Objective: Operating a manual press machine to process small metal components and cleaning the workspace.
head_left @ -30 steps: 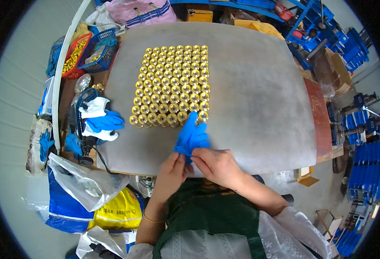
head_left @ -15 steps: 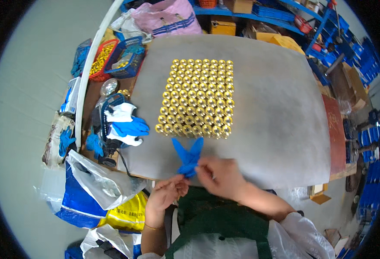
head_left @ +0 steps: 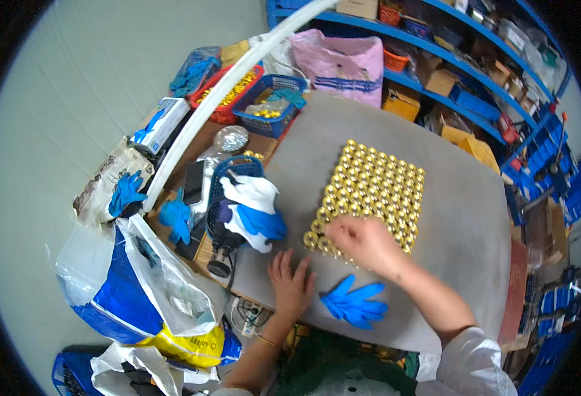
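Observation:
A blue disposable glove [head_left: 354,302] lies spread on the grey tabletop [head_left: 462,218], close to the front edge. To its left my left hand [head_left: 292,282] rests on the table, empty, its fingers apart. My right hand [head_left: 366,244] hovers over the near-left rows of shiny gold-coloured round metal pieces [head_left: 379,188], which stand in a tight grid. Its fingers are curled in, and whatever they may hold is hidden. Beyond my left hand, a blue glove [head_left: 261,222] and white gloves [head_left: 251,191] are heaped over a dark blue basket [head_left: 221,175].
Red [head_left: 224,113] and blue [head_left: 274,119] baskets with gold parts stand at the far left. A white curved pole [head_left: 218,99] crosses there. Plastic bags [head_left: 171,284] sit below left; a pink bag [head_left: 343,63] and blue shelving [head_left: 449,49] are behind the table.
The blue glove has left my hands and now lies flat on the table. My right hand has moved forward over the gold pieces; my left hand has opened onto the tabletop. The view has turned.

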Demonstrator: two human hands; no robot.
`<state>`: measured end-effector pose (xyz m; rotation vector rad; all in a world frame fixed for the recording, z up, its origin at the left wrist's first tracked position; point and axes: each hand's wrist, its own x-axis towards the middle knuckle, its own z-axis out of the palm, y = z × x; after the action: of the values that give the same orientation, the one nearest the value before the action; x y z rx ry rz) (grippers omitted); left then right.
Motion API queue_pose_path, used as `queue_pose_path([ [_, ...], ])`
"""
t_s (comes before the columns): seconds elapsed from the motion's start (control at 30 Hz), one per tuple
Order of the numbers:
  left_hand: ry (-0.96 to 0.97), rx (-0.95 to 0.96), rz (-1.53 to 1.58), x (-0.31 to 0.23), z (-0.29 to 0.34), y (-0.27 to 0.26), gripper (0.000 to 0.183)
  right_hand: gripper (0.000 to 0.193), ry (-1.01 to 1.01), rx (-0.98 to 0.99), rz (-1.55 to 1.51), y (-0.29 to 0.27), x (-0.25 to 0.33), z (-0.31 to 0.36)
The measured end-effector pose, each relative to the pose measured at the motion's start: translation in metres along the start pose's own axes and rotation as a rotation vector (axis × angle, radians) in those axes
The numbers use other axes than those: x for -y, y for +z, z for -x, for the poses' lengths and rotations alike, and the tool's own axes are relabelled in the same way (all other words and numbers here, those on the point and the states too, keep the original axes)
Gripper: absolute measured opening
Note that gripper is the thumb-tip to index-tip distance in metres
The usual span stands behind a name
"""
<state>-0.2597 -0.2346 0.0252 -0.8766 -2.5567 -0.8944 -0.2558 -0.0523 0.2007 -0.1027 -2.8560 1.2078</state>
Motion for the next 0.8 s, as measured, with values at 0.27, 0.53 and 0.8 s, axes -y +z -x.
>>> queue_pose_path([
  [0.27,-0.093,0.077,0.087,0.005,-0.006,0.01,0.048,0.034,0.163,0.052,-0.222,0.062,-0.047,-0.276],
  [0.53,-0.111,0.131,0.145,0.003,-0.005,0.022,0.043,0.05,0.304,-0.057,0.227,0.145,-0.095,-0.394],
  [0.8,-0.16,0.145,0.153,-0.002,0.001,0.01,0.043,0.033,0.227,-0.117,0.192,0.165,-0.073,-0.39],
])
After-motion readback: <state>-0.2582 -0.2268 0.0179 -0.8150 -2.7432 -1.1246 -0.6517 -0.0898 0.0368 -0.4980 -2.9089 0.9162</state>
